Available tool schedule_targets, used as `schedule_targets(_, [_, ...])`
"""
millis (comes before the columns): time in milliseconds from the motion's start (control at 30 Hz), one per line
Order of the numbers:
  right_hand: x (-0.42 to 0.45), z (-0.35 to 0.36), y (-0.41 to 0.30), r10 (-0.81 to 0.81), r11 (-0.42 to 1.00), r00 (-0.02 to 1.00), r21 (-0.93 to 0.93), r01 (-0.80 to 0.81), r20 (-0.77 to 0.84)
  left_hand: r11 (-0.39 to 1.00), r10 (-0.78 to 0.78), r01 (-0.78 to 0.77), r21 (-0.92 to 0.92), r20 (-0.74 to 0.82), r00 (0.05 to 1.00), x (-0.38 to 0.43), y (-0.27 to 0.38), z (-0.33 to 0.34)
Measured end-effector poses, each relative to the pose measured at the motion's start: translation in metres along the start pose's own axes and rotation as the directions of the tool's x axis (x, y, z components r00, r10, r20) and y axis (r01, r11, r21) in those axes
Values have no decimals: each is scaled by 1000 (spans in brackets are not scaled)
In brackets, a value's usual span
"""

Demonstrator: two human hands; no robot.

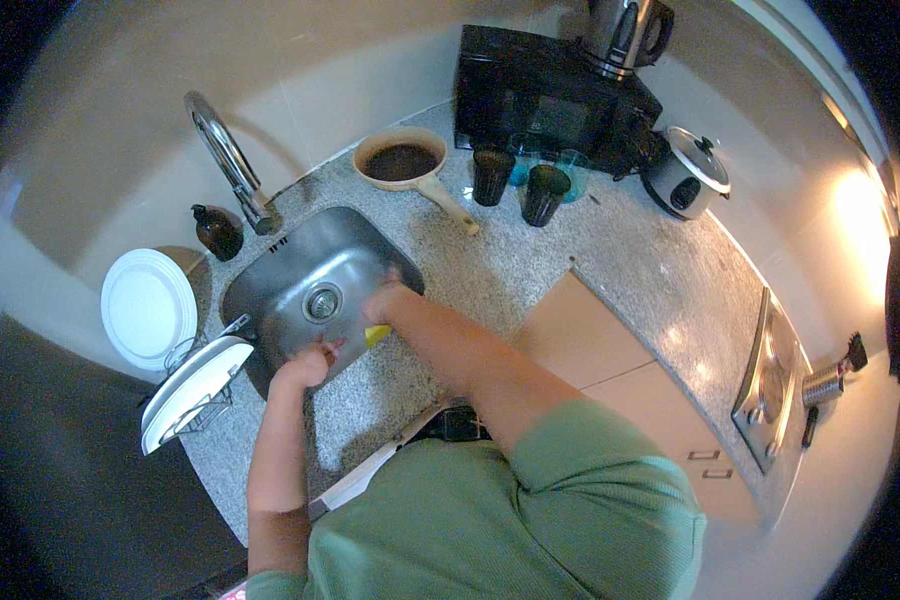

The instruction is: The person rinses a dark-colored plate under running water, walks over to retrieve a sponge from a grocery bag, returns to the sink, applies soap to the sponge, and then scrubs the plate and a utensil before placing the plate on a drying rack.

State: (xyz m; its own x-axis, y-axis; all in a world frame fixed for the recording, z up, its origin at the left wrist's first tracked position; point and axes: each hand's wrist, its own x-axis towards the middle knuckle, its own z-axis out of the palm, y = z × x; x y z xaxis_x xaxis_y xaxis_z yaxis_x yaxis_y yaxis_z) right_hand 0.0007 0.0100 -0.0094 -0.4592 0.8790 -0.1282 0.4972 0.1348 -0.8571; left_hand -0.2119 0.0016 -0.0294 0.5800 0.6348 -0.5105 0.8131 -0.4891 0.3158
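Observation:
Both hands are over the near side of a stainless steel sink (292, 289) with a round drain strainer (322, 302). My left hand (315, 361) is low at the sink's near left part, fingers apart, with nothing seen in it. My right hand (384, 298) is at the sink's right wall and looks blurred; its fingers are partly hidden. Just below it a yellow item (377, 334), perhaps a sponge or cloth, shows at the sink's near edge; whether the hand touches it is unclear. A chrome faucet (229, 157) arches up behind the sink.
Left of the sink are a brown pump bottle (219, 234) and a dish rack (214, 409) with white plates (148, 307). Behind and right stand a pan (400, 159) holding dark liquid, dark tumblers (546, 196), a black microwave (547, 97), a rice cooker (686, 176) and a cooktop (771, 382).

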Motion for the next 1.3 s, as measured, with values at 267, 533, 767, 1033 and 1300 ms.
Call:
schedule_targets(267, [-13, 12, 11, 68, 997, 995, 39, -65, -77, 802, -94, 16, -597, -100, 991, -36, 54, -34])
schedule_targets(533, [-22, 2, -45, 285, 857, 955, -422, -295, -88, 983, -85, 76, -168, -48, 995, -20, 19, -14])
schedule_targets(767, [-34, 0, 0, -150, 982, 903, 46, 184, -402, 152, 89, -155, -976, -142, 986, -48, 73, -21])
schedule_targets(1033, [-51, -8, -30, 49, 649, 978, 751, 124, -204, 786, 135, -347, -512, -405, 904, -44, 58, -23])
schedule_targets(1300, [-39, -24, 10, -236, 958, 915, -233, 165, -327, 839, 132, -357, -411, -484, 865, -42, 79, -37])
